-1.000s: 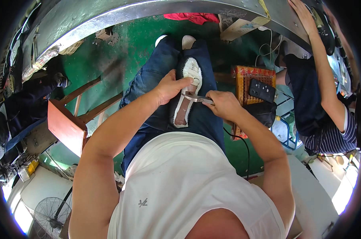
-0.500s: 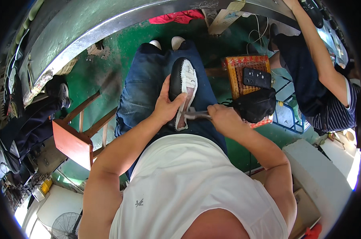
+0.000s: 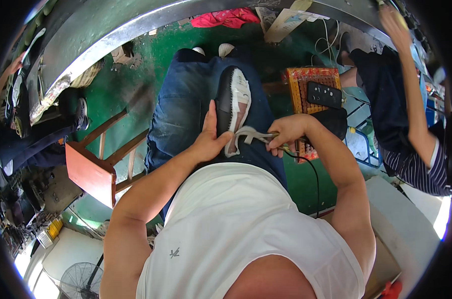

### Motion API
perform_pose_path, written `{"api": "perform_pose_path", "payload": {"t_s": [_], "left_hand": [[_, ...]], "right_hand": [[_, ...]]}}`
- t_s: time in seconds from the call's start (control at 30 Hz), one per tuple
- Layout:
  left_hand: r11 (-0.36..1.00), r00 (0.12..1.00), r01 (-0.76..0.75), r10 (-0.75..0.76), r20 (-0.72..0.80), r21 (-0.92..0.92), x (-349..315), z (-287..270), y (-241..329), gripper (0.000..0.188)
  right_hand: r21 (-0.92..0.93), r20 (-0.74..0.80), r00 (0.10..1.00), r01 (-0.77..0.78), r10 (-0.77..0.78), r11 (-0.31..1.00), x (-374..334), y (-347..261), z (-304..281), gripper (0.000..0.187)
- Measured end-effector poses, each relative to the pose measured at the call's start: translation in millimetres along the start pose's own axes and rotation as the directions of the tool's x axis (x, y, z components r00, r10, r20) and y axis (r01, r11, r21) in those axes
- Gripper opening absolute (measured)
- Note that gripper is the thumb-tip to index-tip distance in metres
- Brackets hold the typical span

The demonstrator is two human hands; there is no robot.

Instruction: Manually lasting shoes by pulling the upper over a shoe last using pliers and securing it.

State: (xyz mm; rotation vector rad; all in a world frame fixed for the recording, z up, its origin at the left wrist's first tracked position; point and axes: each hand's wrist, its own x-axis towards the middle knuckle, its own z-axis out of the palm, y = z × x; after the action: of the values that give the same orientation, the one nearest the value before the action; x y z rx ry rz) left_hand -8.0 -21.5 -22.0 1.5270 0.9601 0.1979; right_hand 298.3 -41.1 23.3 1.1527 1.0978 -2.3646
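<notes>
A shoe upper on its last lies bottom up across my thighs, toe pointing away from me. Its side is black, and a pale, gathered edge rims the brownish underside. Around its near part my left hand is closed, thumb on the underside and fingers along the black side. My right hand grips the handles of metal lasting pincers. Their curved grey jaws reach the right edge of the underside, close to my left thumb. Whether the jaws pinch any material is too small to tell.
To the right, a stool with a beaded seat carries a phone and a black bag. A black cord hangs below my right hand. A wooden stool stands left. Another person's arm reaches over at far right.
The pincers have turned, with my right hand shifting right and slightly up, and their jaws now show side-on. The shoe has tilted slightly in my left hand. The co-worker's arm has moved.
</notes>
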Motion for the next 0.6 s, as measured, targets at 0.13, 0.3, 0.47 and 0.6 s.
{"api": "perform_pose_path", "payload": {"t_s": [0.13, 0.3, 0.47, 0.6], "left_hand": [[0.988, 0.998, 0.039, -0.047, -0.05, -0.147, 6.5, -2.8, 0.1, 0.11], [0.99, 0.995, -0.081, 0.074, 0.062, 0.116, 2.8, -10.3, 4.8, 0.141], [0.998, 0.983, 0.004, 0.009, 0.186, -0.069, -4.5, -43.6, 16.3, 0.126], [0.579, 0.974, 0.131, 0.076, 0.213, -0.805, -33.7, -95.7, 54.7, 0.108]], "right_hand": [[-0.175, -0.245, 0.966, 0.044, -0.087, 0.984, -29.8, -21.2, 14.6, 0.03], [-0.64, -0.688, 0.488, -0.06, -0.537, 0.766, 27.7, -21.9, 74.1, 0.034], [-0.664, -0.566, 0.619, 0.051, -0.545, 0.746, 6.3, -32.4, 63.1, 0.035], [-0.399, -0.713, 0.488, 0.308, -0.504, 0.864, -2.7, -11.4, 46.7, 0.035]]}}
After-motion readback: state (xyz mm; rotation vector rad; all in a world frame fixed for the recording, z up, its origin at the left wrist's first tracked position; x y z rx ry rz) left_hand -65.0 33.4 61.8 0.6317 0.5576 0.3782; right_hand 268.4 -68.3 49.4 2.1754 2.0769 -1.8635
